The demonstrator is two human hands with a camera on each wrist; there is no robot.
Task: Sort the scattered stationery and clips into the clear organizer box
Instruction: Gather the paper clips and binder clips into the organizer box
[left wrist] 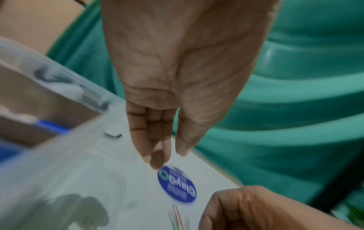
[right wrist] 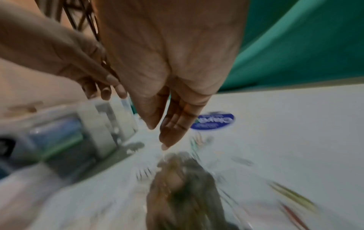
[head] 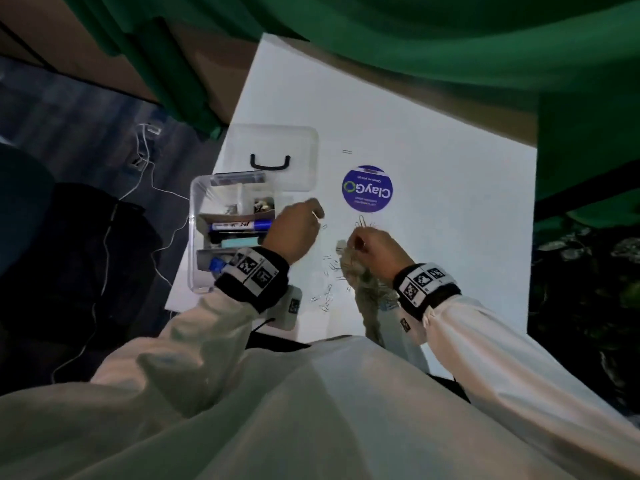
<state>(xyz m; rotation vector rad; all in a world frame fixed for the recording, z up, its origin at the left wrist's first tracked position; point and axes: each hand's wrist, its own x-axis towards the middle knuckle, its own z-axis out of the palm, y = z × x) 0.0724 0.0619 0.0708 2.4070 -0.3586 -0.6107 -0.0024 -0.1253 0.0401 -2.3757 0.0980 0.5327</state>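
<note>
The clear organizer box (head: 197,202) stands open at the table's left edge, holding a blue marker (head: 242,225) and small items in its compartments. My left hand (head: 317,213) hovers just right of the box; in the left wrist view (left wrist: 169,157) its fingers are straight, thumb slightly apart, with nothing clearly held. My right hand (head: 353,242) is low over the table, its fingers (right wrist: 167,140) straight and pointing down in the blurred right wrist view. Silver paper clips (head: 327,292) lie scattered between my wrists. Coloured clips (head: 363,221) lie just beyond the right fingers.
The box's clear lid (head: 273,140) with a black handle lies behind the box. A round blue sticker (head: 367,188) is on the white table (head: 450,202). A braid of hair (head: 367,289) hangs over the clips. Green cloth drapes the far side.
</note>
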